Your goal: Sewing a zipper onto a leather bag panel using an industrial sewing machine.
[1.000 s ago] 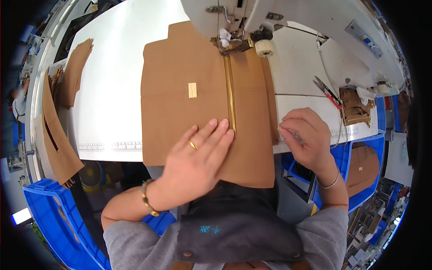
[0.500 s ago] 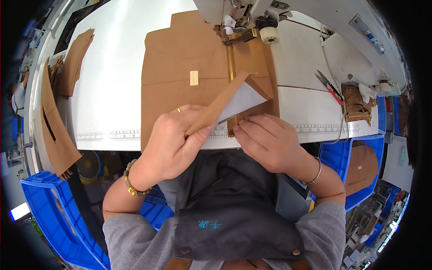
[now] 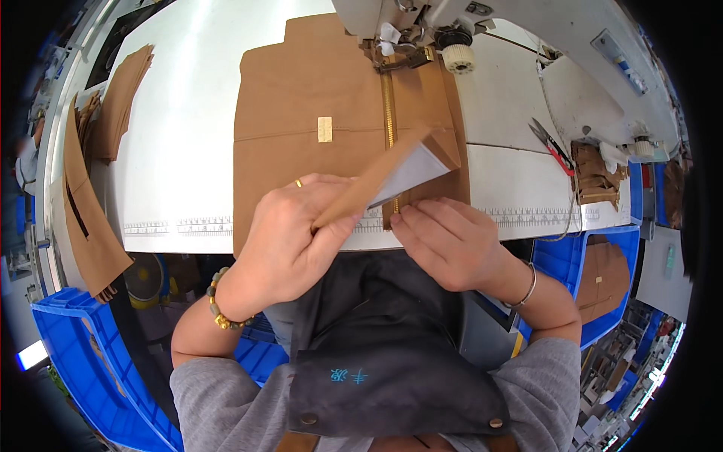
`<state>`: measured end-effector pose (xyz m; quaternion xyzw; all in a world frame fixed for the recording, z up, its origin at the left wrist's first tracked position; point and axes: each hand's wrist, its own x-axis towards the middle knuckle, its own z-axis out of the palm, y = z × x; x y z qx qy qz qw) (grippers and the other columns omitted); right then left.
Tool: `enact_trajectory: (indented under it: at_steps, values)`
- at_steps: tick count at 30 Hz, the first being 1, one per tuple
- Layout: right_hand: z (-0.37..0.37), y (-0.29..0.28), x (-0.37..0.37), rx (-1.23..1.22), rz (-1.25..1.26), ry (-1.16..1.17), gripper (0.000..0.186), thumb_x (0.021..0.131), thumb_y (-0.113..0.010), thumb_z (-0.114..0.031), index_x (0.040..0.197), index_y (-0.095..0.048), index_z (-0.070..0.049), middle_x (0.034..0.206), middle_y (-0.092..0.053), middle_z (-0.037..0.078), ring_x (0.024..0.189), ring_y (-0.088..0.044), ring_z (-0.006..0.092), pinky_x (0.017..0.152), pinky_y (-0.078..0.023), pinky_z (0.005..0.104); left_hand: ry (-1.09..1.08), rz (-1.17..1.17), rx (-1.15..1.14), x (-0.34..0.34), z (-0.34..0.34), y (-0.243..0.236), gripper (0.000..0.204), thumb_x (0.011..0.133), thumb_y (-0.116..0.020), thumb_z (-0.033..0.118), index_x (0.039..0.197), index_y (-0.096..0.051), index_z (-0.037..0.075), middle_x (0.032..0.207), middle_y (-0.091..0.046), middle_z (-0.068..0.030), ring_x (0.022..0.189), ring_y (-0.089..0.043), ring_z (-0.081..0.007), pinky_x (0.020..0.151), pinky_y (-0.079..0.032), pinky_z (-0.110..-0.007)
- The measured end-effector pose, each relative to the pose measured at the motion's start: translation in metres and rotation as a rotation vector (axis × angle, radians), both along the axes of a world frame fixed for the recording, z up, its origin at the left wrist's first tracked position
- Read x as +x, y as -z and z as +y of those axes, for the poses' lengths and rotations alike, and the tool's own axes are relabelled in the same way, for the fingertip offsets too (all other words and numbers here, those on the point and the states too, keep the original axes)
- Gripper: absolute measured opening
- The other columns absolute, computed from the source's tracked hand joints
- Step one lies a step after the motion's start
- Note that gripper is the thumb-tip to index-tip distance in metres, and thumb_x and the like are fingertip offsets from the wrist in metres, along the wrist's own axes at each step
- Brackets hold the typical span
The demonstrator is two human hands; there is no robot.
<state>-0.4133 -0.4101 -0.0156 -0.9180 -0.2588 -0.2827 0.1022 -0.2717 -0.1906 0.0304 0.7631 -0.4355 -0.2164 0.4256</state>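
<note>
A brown panel (image 3: pixel 301 98) with a pale rectangular tag (image 3: pixel 324 129) lies under the sewing machine's presser foot (image 3: pixel 388 59). A gold zipper strip (image 3: pixel 388 109) runs down from the foot. My left hand (image 3: pixel 294 233) is closed on the panel's lower part, lifting it into a diagonal fold (image 3: pixel 410 169) that shows a grey-white underside. My right hand (image 3: pixel 448 241) is closed, fingertips pinching at the zipper's lower end near the table's front edge; exactly what lies between them is partly hidden.
Brown cut pieces (image 3: pixel 120 102) lie at the table's left. Red-handled snips (image 3: pixel 553 151) and small brown pieces (image 3: pixel 595 181) lie right. Blue bins (image 3: pixel 83 361) flank the table (image 3: pixel 181 113) below. A person (image 3: pixel 30 162) is at the far left edge.
My left hand went from lying spread on the panel to gripping its folded-up lower part. My right hand moved left to the zipper's lower end. The panel shifted slightly away from me.
</note>
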Motion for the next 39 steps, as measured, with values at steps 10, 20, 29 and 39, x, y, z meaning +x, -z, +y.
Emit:
enact_trajectory:
  at_steps: [10,20,29,39]
  values:
    - [0.002,0.028,-0.024,0.029,-0.013,0.029,0.052,0.068,-0.072,-0.013,0.119,-0.075,-0.009,0.119,-0.065,0.013,0.11,-0.07,0.0318,0.096,-0.063,0.0481,0.002,-0.647,0.018,-0.047,0.0,0.018,0.057,0.071,-0.084,0.025,0.125,-0.078,0.009,0.105,-0.064,-0.0042,0.085,-0.059,-0.0219,0.075,-0.05,-0.037]
    - [0.003,0.03,-0.022,0.079,-0.059,0.025,0.036,0.062,-0.072,-0.015,0.097,-0.08,-0.01,0.113,-0.065,0.007,0.107,-0.07,0.0275,0.092,-0.065,0.0428,0.026,-0.613,0.032,-0.049,-0.001,0.017,0.057,0.075,-0.079,0.024,0.13,-0.077,0.009,0.105,-0.063,-0.0035,0.087,-0.056,-0.0231,0.085,-0.045,-0.039]
    - [0.006,0.029,-0.018,0.077,-0.145,0.047,0.019,0.076,-0.078,-0.016,0.094,-0.08,-0.01,0.104,-0.068,0.001,0.097,-0.067,0.0217,0.076,-0.063,0.0322,0.031,-0.552,0.05,-0.048,-0.003,0.015,0.057,0.072,-0.074,0.018,0.128,-0.078,0.008,0.103,-0.063,-0.0048,0.088,-0.057,-0.0238,0.086,-0.044,-0.039]
    - [-0.001,0.031,-0.022,0.087,-0.108,-0.036,0.017,0.081,-0.079,-0.018,0.096,-0.08,-0.01,0.101,-0.069,0.002,0.091,-0.068,0.0225,0.076,-0.063,0.0324,0.087,-0.656,0.118,-0.047,-0.005,0.008,0.06,0.082,-0.072,0.046,0.125,-0.078,0.005,0.105,-0.062,-0.0057,0.094,-0.058,-0.0255,0.09,-0.043,-0.042]
